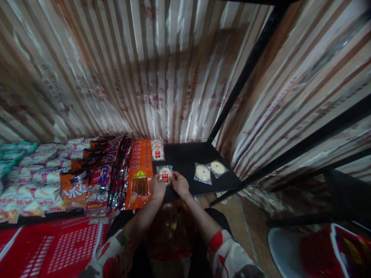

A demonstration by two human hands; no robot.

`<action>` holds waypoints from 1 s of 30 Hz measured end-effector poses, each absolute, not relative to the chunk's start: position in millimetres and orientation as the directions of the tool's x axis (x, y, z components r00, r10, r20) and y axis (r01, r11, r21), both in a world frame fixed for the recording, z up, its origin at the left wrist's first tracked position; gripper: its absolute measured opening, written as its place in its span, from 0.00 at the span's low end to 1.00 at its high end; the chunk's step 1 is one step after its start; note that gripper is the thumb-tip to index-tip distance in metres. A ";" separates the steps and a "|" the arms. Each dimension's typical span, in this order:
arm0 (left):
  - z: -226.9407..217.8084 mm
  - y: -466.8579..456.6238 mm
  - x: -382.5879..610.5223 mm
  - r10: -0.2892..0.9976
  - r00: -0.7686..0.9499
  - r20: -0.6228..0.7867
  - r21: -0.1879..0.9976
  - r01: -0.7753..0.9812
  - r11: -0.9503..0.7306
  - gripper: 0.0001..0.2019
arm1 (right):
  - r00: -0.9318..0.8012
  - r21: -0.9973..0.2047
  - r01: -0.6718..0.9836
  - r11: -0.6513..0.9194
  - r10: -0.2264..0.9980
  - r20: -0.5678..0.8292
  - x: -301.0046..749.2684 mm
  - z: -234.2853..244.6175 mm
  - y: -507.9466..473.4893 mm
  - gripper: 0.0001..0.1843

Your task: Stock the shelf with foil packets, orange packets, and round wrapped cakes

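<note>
Between my two hands, a round white cracker packet (165, 176) in clear wrap with a red label is held over the black shelf (179, 156). My left hand (158, 188) grips its left edge, and the fingers of my right hand (180, 184) close on its right edge. Just behind it stands a row of similar cracker packets (157, 150) against the orange snack bags. Farther right, two more round packets lie flat on the shelf, one packet (203, 173) slightly overlapping the other packet (218, 168).
Left of the crackers stand orange snack bags (142, 160), dark purple bags (100, 177) and several white snack packs (39, 173). Red plastic baskets (66, 243) sit below at left. A black metal post (246, 73) slants up at right, before striped sheeting (162, 69).
</note>
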State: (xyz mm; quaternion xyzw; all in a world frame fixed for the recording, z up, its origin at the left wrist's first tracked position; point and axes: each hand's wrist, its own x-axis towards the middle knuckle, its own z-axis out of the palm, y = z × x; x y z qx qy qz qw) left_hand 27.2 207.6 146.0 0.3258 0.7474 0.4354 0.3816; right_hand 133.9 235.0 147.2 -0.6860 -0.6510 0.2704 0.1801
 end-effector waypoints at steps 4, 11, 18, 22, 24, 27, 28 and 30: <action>152.9 214.1 27.7 0.858 -0.466 -0.216 0.866 0.315 0.389 0.16 | 0.023 -0.601 0.791 -0.111 0.988 -0.152 128.0 147.4 245.9 0.12; 151.6 225.9 28.8 0.874 -0.458 -0.163 0.865 0.360 0.350 0.16 | 0.022 -0.599 0.792 -0.120 0.985 -0.169 116.1 145.2 268.7 0.13; 151.2 239.0 26.4 0.876 -0.451 -0.173 0.867 0.352 0.353 0.17 | 0.018 -0.594 0.795 -0.124 0.983 -0.181 106.7 142.5 289.6 0.16; 152.4 247.7 23.8 0.875 -0.439 -0.205 0.862 0.343 0.374 0.18 | 0.031 -0.592 0.794 -0.137 0.982 -0.186 101.4 146.7 298.4 0.17; 152.6 252.1 22.1 0.875 -0.431 -0.219 0.854 0.349 0.386 0.18 | 0.030 -0.590 0.795 -0.140 0.981 -0.191 99.0 148.3 302.7 0.17; 151.2 257.9 19.5 0.880 -0.421 -0.221 0.849 0.360 0.386 0.19 | 0.036 -0.580 0.802 -0.141 0.981 -0.189 95.8 147.8 309.1 0.18; 150.4 259.6 18.7 0.881 -0.422 -0.213 0.851 0.363 0.380 0.19 | 0.041 -0.574 0.806 -0.144 0.981 -0.188 94.7 147.0 311.2 0.19; 148.7 262.9 17.0 0.881 -0.430 -0.194 0.857 0.363 0.366 0.20 | 0.046 -0.567 0.811 -0.144 0.982 -0.183 92.8 144.9 314.7 0.20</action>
